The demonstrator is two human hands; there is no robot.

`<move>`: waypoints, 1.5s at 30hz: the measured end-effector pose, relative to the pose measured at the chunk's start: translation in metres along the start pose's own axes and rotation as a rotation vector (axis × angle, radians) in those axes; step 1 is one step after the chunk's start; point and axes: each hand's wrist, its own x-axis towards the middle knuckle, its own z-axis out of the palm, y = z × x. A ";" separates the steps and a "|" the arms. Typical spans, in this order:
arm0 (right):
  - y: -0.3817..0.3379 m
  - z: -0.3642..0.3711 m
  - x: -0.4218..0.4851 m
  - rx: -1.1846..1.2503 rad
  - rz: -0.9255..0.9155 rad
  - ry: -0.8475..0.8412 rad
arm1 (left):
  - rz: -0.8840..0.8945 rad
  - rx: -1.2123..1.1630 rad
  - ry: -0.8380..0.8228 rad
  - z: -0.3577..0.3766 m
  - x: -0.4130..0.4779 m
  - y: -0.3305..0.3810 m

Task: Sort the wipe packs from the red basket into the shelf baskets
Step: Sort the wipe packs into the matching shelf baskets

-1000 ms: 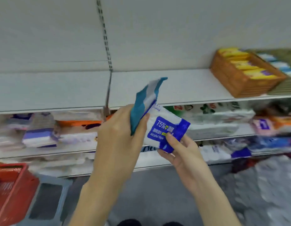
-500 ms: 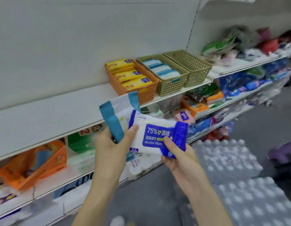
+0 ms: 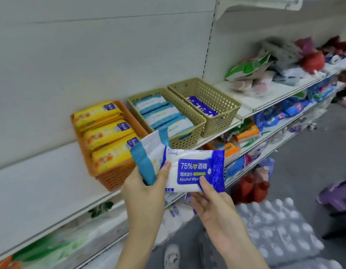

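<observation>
One alcohol pack (image 3: 193, 169), lengthwise left-right

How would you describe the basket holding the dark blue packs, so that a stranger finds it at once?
On the white metal shelf stand three perforated plastic baskets in a row. It is the olive-green basket at the right end; alone among them it holds dark blue wipe packs.

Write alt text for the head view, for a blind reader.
Before a shop shelf, the left hand grips a teal-and-white pack and the right hand pinches a blue alcohol wipe pack. Behind them stand an orange basket of yellow packs, a middle tan basket of teal-and-white packs and a right tan basket of blue packs.
</observation>
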 end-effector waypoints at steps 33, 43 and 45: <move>-0.236 0.074 0.385 -0.336 0.092 -0.066 | -0.520 -0.248 0.266 0.164 0.219 -0.004; -0.190 0.095 0.452 -0.246 0.340 0.181 | -0.585 -0.287 0.259 0.176 0.235 0.004; -0.189 0.095 0.456 -0.307 0.275 0.188 | -0.599 -0.287 0.245 0.175 0.236 0.003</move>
